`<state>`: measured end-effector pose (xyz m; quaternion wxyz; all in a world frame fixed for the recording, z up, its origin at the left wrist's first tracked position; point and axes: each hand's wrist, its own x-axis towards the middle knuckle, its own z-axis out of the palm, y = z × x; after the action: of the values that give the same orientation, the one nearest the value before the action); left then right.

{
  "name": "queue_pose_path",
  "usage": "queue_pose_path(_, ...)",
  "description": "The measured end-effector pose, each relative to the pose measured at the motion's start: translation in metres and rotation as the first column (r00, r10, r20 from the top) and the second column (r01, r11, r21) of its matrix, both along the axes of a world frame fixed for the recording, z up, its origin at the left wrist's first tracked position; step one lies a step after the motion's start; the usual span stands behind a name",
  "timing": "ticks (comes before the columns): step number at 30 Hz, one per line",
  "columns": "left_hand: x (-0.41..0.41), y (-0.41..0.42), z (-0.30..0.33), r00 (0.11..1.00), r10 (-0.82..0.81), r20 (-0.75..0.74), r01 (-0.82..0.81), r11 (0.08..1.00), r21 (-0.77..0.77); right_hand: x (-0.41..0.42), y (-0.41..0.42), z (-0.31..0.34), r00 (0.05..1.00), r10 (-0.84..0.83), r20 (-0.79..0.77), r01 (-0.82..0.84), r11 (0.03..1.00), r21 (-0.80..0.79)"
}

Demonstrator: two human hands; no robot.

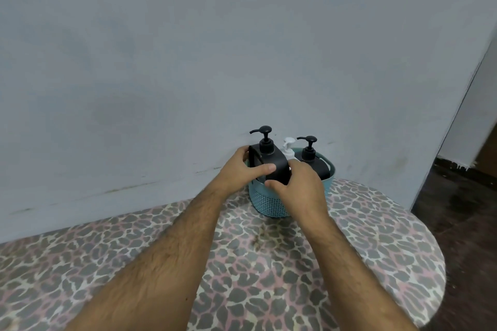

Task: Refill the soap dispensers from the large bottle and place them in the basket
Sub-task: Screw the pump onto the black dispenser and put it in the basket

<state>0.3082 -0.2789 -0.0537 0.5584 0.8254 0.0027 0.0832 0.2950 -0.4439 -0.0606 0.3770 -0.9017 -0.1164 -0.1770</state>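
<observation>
A teal perforated basket (265, 203) stands near the wall on the table. A black square soap dispenser (271, 162) with a black pump sits tilted at the basket's left side, partly above the rim. My left hand (239, 169) grips its left side with the thumb across its front. My right hand (298, 185) holds its lower right corner. A second black dispenser (313, 160) stands upright in the basket's right side. Between them shows the white pump (288, 146) of another bottle, its body hidden.
The table (363, 250) wears a leopard-print cloth and rounds off at the right, with dark floor (462, 223) beyond. A grey-blue wall (188, 75) rises right behind the basket.
</observation>
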Motion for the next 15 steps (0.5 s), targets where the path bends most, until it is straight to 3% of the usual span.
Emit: queue_pose_path(15,-0.0024,-0.0039,0.0003,1.0,0.006,-0.011,-0.004,0.989,0.149,-0.005,0.0001,0.0023,1.0,-0.017,0.019,0.019,0.992,-0.128)
